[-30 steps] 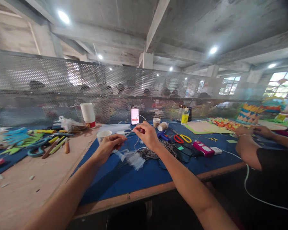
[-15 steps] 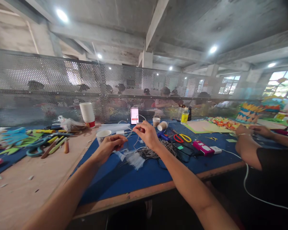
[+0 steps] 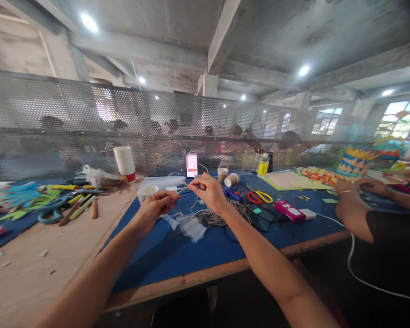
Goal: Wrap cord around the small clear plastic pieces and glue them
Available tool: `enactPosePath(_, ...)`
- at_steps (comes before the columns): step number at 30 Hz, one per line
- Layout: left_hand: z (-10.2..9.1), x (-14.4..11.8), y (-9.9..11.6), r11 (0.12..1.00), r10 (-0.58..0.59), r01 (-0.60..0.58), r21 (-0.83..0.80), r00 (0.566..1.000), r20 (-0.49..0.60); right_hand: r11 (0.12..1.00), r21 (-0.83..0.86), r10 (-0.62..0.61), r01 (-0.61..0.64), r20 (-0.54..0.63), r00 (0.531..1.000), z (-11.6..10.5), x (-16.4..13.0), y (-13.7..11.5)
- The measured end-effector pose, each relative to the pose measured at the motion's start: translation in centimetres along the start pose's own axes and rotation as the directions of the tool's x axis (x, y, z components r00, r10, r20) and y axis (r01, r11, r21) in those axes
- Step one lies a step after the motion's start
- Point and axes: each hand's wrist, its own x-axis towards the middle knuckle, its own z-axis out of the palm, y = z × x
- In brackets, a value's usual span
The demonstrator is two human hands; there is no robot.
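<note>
Over the blue mat, my left hand [image 3: 157,206] is closed in a pinch at fingertip height, beside a white paper cup [image 3: 147,191]. A short way to the right, my right hand [image 3: 209,191] pinches a thin pale cord [image 3: 201,166], which loops up above the fingers. Thin strands span the small gap between both sets of fingertips; the exact grip of the left fingers is hard to make out. Beneath the hands lie frayed white fibres [image 3: 191,228] and a tangled heap of grey cord [image 3: 225,214].
A lit phone [image 3: 192,165] stands upright at the back. Red-and-yellow-handled scissors [image 3: 259,197], a blue glue gun [image 3: 234,195] and a magenta box [image 3: 289,212] lie rightward. Stacked paper cups [image 3: 124,163] and tools [image 3: 78,205] are left. Another person's arm [image 3: 351,209] works at right.
My left hand has shifted very slightly left and up. My right hand stays almost in place with the cord. The other person's hands have moved a little.
</note>
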Motion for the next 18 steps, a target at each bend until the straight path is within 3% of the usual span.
enactPosePath(10, 0.09, 0.0, -0.16, 0.998, 0.009, -0.013, 0.061, 0.998, 0.058, 1.0, -0.015, -0.006, 0.006, -0.001, 1.0, -0.11, -0.05, -0.24)
enactPosePath(18, -0.06, -0.12, 0.09, 1.0, 0.007, -0.006, -0.009, 0.998, 0.06, 1.0, -0.018, 0.008, -0.008, 0.005, 1.0, -0.06, 0.03, -0.11)
